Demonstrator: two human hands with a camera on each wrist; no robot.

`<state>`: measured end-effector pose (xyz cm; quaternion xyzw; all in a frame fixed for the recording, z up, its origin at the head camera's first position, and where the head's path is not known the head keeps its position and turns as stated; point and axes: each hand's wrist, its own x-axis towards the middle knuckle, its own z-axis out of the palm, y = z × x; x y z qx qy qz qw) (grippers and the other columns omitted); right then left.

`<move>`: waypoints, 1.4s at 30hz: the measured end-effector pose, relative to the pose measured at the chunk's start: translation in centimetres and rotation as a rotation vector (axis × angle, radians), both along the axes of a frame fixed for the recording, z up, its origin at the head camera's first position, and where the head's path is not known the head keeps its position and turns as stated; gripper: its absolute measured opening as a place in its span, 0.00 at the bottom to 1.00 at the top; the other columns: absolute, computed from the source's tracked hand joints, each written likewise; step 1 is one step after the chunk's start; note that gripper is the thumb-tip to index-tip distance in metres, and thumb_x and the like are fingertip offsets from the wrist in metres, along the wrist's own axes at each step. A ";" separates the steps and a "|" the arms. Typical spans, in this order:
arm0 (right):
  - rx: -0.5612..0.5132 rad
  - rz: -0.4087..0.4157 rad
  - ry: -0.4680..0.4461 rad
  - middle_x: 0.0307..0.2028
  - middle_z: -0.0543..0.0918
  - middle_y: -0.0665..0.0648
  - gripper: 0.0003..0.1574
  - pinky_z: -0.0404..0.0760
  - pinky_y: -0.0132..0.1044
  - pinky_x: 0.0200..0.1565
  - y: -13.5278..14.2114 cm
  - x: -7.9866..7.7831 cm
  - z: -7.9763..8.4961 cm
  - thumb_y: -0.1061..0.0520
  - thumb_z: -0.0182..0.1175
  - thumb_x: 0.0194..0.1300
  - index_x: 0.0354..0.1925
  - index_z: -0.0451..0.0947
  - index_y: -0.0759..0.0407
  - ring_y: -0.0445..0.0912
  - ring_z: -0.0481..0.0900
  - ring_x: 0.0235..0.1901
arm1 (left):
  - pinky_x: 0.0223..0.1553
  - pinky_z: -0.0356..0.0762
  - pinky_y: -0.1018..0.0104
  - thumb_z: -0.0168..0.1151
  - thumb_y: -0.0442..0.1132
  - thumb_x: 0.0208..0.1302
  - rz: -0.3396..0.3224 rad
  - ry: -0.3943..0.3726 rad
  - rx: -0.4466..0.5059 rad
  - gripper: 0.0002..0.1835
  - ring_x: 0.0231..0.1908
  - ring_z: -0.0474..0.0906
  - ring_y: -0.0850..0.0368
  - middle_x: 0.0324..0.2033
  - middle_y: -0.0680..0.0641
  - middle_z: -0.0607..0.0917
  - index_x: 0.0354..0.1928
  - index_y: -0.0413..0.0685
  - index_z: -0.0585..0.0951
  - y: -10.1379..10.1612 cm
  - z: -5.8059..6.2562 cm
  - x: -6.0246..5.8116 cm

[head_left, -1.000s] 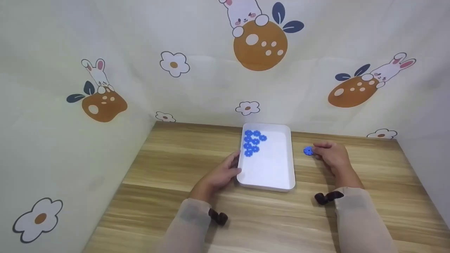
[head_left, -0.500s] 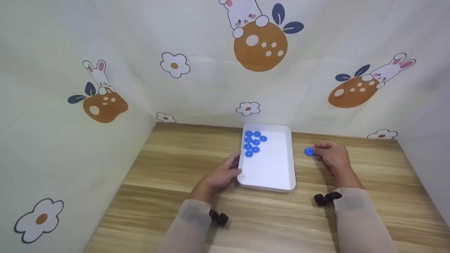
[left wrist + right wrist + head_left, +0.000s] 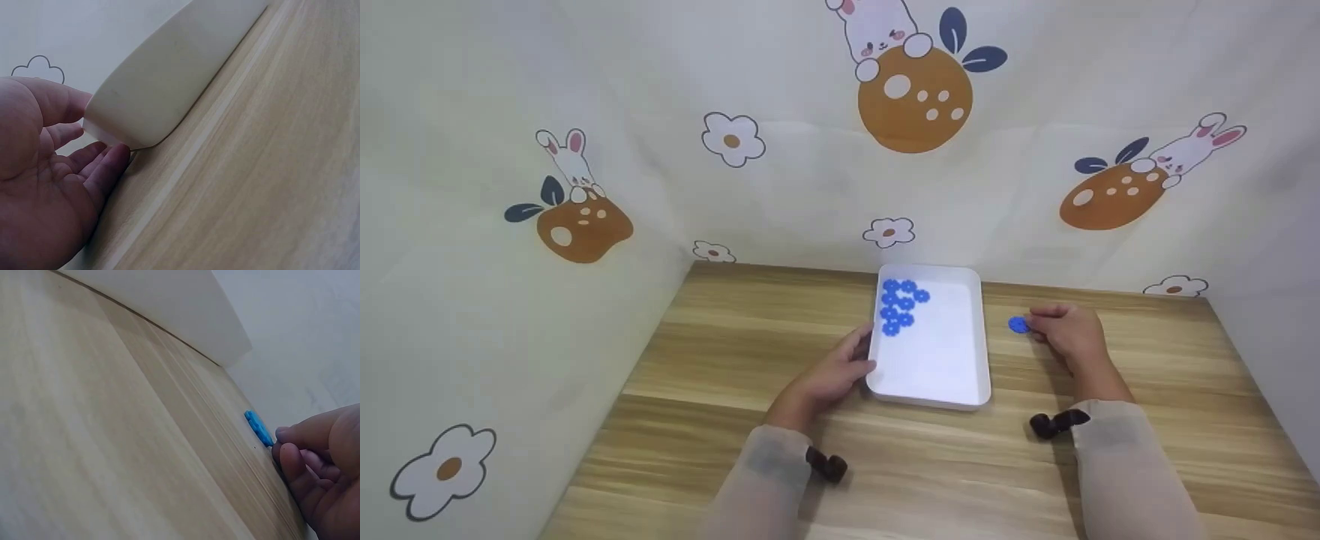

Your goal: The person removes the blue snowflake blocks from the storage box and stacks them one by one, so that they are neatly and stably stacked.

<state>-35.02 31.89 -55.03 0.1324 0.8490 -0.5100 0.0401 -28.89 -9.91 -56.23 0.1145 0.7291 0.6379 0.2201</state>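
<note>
The right hand (image 3: pixel 1065 330) is grasping one blue flower piece (image 3: pixel 1018 325), pinching its margin between thumb and finger. This piece is sitting outside the white tray (image 3: pixel 934 375), near the tray's right long edge and toward the tabletop's back edge; whether it is touching the tabletop (image 3: pixel 930 480) cannot be determined. In the right wrist view it is showing nearly edge-on.

The left hand (image 3: pixel 834 371) is gripping the tray at its left long edge, close to the front left corner, with the thumb at the rim and the other fingers along the outer wall and lower edge.

The tray is lying flat, its far short edge standing just beside the tabletop's back edge. Inside it, a cluster of blue pieces (image 3: pixel 906 303) is occupying the far left corner and running along the left wall.

A printed cloth (image 3: pixel 802 187), bearing rabbits, orange fruit and white flowers, is rising behind the tabletop's back edge. Pale sleeves (image 3: pixel 1125 465) are covering both forearms, and a black device (image 3: pixel 1057 424) is projecting inward from each cuff.
</note>
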 end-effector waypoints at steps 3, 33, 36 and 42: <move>-0.007 0.006 0.020 0.39 0.92 0.46 0.29 0.87 0.24 0.40 0.1 -0.1 -0.1 0.52 0.74 0.68 0.61 0.85 0.68 0.32 0.88 0.33 | 0.86 0.52 0.47 0.51 0.37 0.82 0.000 -0.011 -0.012 0.39 0.86 0.49 0.45 0.86 0.43 0.55 0.87 0.54 0.50 0.0 0.1 0.1; -0.529 0.083 0.078 0.42 0.90 0.46 0.28 0.88 0.29 0.56 -7.1 -0.7 4.7 0.64 0.69 0.71 0.65 0.78 0.70 0.39 0.89 0.47 | 0.85 0.55 0.45 0.50 0.34 0.82 -0.010 0.019 0.024 0.38 0.86 0.51 0.42 0.86 0.39 0.56 0.87 0.49 0.50 0.0 -0.1 0.0; -0.459 0.135 0.053 0.47 0.89 0.49 0.27 0.88 0.29 0.58 -8.6 -1.3 5.1 0.62 0.68 0.72 0.66 0.78 0.68 0.43 0.88 0.53 | 0.85 0.55 0.46 0.51 0.35 0.81 -0.002 0.014 0.014 0.38 0.86 0.52 0.42 0.86 0.40 0.57 0.87 0.50 0.50 0.0 -0.2 0.0; -0.341 0.186 -0.011 0.62 0.84 0.62 0.27 0.82 0.44 0.71 -11.2 -3.3 5.5 0.56 0.69 0.74 0.67 0.80 0.62 0.55 0.83 0.64 | 0.86 0.55 0.47 0.52 0.36 0.81 0.008 0.021 -0.025 0.39 0.85 0.52 0.43 0.86 0.41 0.57 0.87 0.52 0.51 0.1 0.0 0.0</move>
